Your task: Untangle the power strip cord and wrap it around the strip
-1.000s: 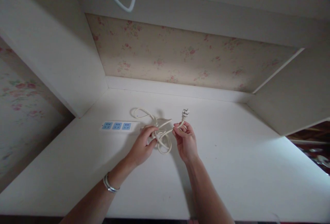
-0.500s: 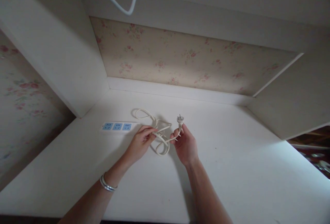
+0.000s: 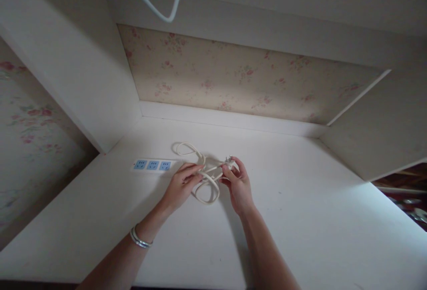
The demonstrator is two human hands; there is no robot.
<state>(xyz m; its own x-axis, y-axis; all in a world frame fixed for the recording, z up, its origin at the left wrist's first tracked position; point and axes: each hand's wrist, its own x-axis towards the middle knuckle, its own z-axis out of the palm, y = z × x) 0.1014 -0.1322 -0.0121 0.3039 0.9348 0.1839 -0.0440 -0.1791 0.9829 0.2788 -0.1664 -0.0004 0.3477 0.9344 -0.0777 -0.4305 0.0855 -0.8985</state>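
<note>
A white power strip [image 3: 152, 165] with three blue socket blocks lies on the white tabletop [image 3: 300, 219], left of my hands. Its off-white cord [image 3: 211, 202] is looped and tangled between them. My left hand [image 3: 182, 185] pinches part of the cord between thumb and fingers. In my right hand [image 3: 239, 187], the plug [image 3: 228, 162] at the cord's end is held between thumb and fingers, its prongs pointing up and away. One cord loop [image 3: 187, 148] rests on the table beyond my left hand.
White panels [image 3: 373, 121] close in the table on the left and right, with a low ledge [image 3: 233, 119] and floral wallpaper [image 3: 247, 74] behind. A pale bent rod or cable [image 3: 170, 16] hangs at the top. Blurred items [image 3: 418, 213] show beyond the right edge.
My right hand has turned and its fingers have moved up around the plug, which sits lower and tilts left. My left hand has stayed nearly still on the cord.
</note>
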